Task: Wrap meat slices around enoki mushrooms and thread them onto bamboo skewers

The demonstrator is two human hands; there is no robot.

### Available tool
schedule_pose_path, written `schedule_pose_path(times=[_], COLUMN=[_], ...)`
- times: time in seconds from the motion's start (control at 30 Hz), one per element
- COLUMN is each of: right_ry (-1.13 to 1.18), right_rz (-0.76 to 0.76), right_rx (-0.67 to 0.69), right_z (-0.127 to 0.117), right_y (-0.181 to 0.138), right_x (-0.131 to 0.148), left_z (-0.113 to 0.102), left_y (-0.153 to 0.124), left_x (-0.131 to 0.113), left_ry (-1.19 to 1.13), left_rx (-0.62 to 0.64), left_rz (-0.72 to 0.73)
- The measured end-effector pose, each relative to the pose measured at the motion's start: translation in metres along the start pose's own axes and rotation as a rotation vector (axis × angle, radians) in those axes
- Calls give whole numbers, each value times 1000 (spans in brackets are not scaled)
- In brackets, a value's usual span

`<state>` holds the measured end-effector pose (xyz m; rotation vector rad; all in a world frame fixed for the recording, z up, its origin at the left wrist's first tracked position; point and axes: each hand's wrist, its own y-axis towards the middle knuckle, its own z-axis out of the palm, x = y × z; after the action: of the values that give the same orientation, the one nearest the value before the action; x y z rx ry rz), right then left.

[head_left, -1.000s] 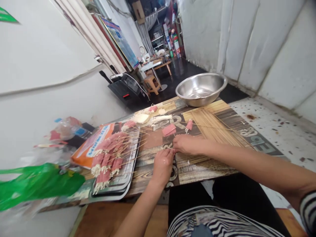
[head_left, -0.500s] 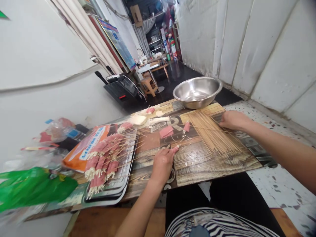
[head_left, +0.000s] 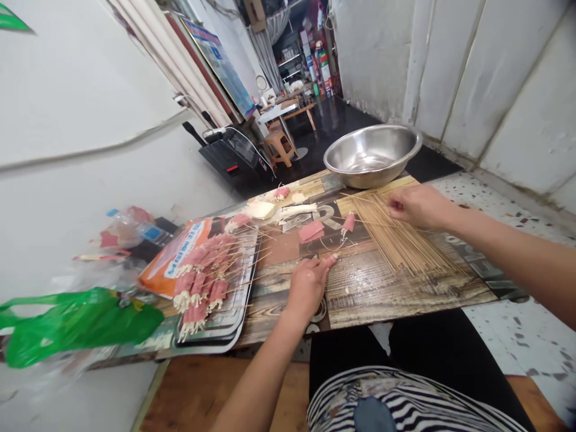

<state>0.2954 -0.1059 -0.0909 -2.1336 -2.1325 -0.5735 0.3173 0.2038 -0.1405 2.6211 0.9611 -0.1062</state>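
My left hand (head_left: 309,287) rests on the table with its fingers closed on a small roll of pink sliced meat (head_left: 331,260) wrapped around enoki mushrooms. Over the upper part of a pile of bamboo skewers (head_left: 400,243), my right hand (head_left: 416,207) is pinched; a thin skewer seems to reach left from its fingertips. Between the hands lie a stack of meat slices (head_left: 311,231) and another meat roll (head_left: 348,222) with a skewer beside or through it. To the left, a metal tray (head_left: 245,303) carries many skewered meat-and-enoki rolls (head_left: 204,273).
A steel bowl (head_left: 372,156) stands at the table's far right corner. White enoki (head_left: 299,210) lies near the far edge. An orange and white package (head_left: 175,255) and a green plastic bag (head_left: 85,324) are at the left, by the wall.
My right hand has moved from the right side of the skewer pile up and left over it. My left hand still holds the roll. The whole view has shifted slightly.
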Motion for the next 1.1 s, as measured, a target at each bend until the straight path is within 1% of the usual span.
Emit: schedule_pose_path(times=[0.1, 0.13, 0.3, 0.37, 0.47, 0.57, 0.67, 0.77, 0.83, 0.87, 1.0, 1.1], right_ry=[30, 51, 186, 243, 269, 272, 286, 235, 196, 183, 139, 112], right_rz=[-213, -257, -356, -394, -375, -330, -300, -296, -308, -318, -324, -309], right_rx=[-111, -140, -274, -287, -217, -111, -105, -208, -275, -284, -227, -218], right_z=[2, 4, 24, 28, 32, 41, 58, 73, 79, 80, 79, 77], right_y=[-11, -14, -15, -18, -37, -75, -116, -141, -146, -146, -141, -139], right_x=[23, 28, 30, 30, 37, 49, 63, 73, 77, 78, 81, 83], left_z=[1, 2, 6, 5, 3, 0, -2, -3, -3, -3, -3, -4], left_y=[-1, -1, -2, -2, -1, 1, 1, 1, 1, 1, 2, 3], left_x=[0, 0, 2, 3, 2, 1, 1, 2, 2, 3, 5, 6], left_ry=[-3, -2, 9, 16, 23, 22, 22, 32, 33, 31, 27, 20], left_rx=[-14, -22, -35, -29, -17, -1, 6, 6, 4, 5, 16, 21], left_rz=[-3, -3, 11, 13, 5, 8, 16, 23, 24, 23, 24, 29])
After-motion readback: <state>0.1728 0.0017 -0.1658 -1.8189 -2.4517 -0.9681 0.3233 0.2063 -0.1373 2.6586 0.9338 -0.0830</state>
